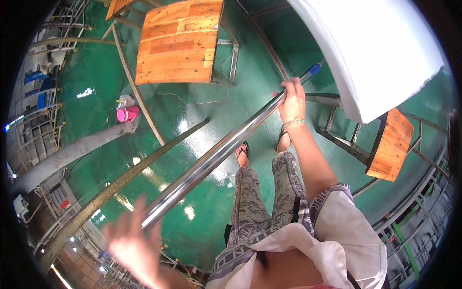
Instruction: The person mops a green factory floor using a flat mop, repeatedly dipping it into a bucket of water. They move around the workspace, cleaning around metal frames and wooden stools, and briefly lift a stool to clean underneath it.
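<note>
A long shiny metal pole (211, 161) slants across the middle, its near end at the lower left and its far end at the upper right. A blue fitting (314, 69) sits on the far end, beside a large white padded-looking surface (375, 48). My right hand (292, 101) is closed around the pole a little below the blue fitting. At the near end, my left hand (134, 243) is blurred by motion. Its fingers look spread around the pole's end, and whether they touch it is unclear.
A wooden-topped stool or bench (178, 43) stands ahead, another wooden top (391, 144) at the right. A pink-lidded container (127, 114) is on the left. A rusty bar (130, 178) and a thick grey pipe (77, 147) cross the left side above the green floor (197, 98).
</note>
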